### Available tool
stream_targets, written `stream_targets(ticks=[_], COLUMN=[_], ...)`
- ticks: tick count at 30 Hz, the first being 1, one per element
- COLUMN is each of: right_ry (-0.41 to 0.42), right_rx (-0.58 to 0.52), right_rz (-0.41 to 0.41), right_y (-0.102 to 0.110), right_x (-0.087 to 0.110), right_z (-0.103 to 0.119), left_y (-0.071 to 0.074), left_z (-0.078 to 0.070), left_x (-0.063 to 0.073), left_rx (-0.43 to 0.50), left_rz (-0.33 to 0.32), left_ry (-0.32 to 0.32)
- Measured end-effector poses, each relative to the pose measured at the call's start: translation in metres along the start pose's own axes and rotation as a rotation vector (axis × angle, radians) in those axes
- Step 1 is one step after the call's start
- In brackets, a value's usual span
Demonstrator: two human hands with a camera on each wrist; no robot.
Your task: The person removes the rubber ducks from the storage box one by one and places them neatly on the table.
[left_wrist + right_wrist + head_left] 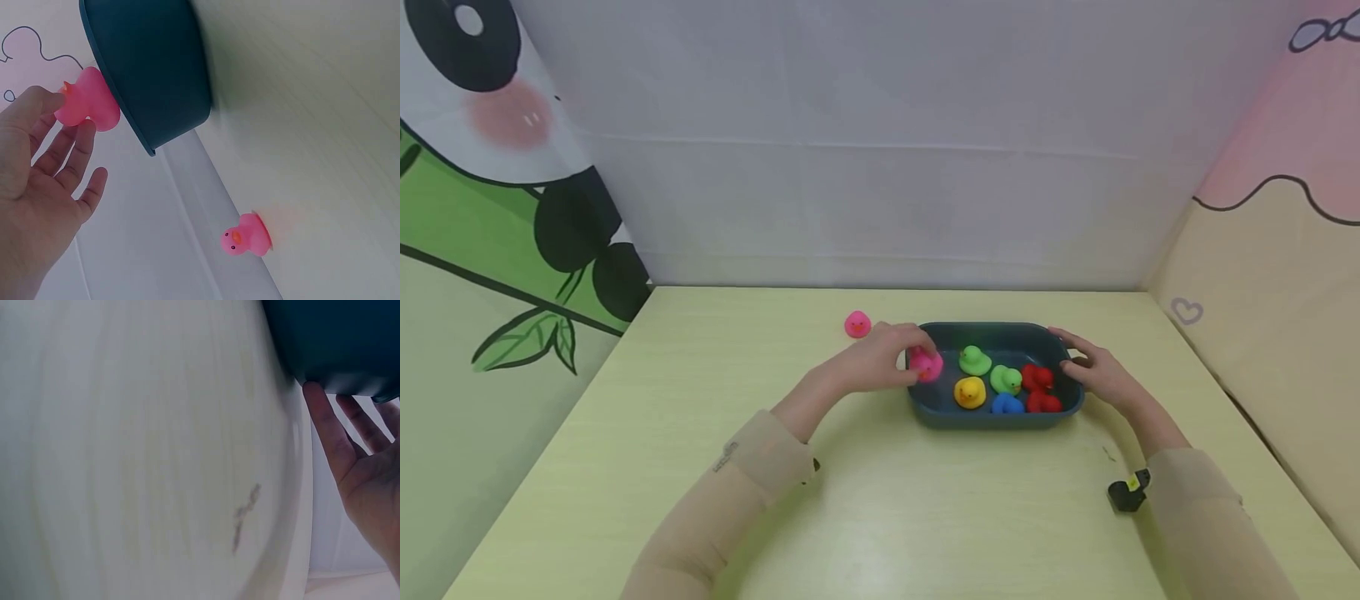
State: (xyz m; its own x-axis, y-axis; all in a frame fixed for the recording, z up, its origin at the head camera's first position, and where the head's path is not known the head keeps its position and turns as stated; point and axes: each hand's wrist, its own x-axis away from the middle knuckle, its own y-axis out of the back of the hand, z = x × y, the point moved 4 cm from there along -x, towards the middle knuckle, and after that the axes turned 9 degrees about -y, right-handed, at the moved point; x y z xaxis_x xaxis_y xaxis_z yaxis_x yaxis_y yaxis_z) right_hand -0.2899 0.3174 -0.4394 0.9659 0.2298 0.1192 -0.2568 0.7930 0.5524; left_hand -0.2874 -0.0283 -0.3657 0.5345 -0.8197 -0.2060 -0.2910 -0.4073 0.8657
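Observation:
My left hand [887, 358] pinches a pink rubber duck [927, 365] between thumb and fingertips, at the left rim of a dark teal plastic basin [992, 422]. In the left wrist view that pink duck [94, 103] is against the basin's rim. At the basin's far right end, my right hand [1101, 375] holds the rim, thumb over the edge and fingers along the outside. The right wrist view shows its fingers [331, 434] against the outer wall. Inside the basin are a yellow duck [970, 392], a blue duck [1007, 404], two green ducks [975, 361] and two red ducks [1037, 377].
Another pink duck [857, 324] stands on the pale wooden table [880, 517], behind my left hand and left of the basin. A small black device [1127, 492] is beside my right sleeve. Printed cloth walls [880, 208] enclose the table's back and sides.

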Motion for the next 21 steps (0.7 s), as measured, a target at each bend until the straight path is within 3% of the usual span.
stream_targets(ticks=[13,21], right_ry=[-0.007,-0.014], right_rx=[0.007,0.01], right_rz=[-0.001,0.008], right_y=[0.0,-0.001], right_x=[-0.001,-0.002], right_z=[-0.001,-0.003], left_y=[0.021,0.033], left_z=[0.002,0.006], left_x=[0.015,0.022], left_rx=[0.043,-0.006], left_rz=[-0.104,-0.156], left_ry=[-0.016,-0.065])
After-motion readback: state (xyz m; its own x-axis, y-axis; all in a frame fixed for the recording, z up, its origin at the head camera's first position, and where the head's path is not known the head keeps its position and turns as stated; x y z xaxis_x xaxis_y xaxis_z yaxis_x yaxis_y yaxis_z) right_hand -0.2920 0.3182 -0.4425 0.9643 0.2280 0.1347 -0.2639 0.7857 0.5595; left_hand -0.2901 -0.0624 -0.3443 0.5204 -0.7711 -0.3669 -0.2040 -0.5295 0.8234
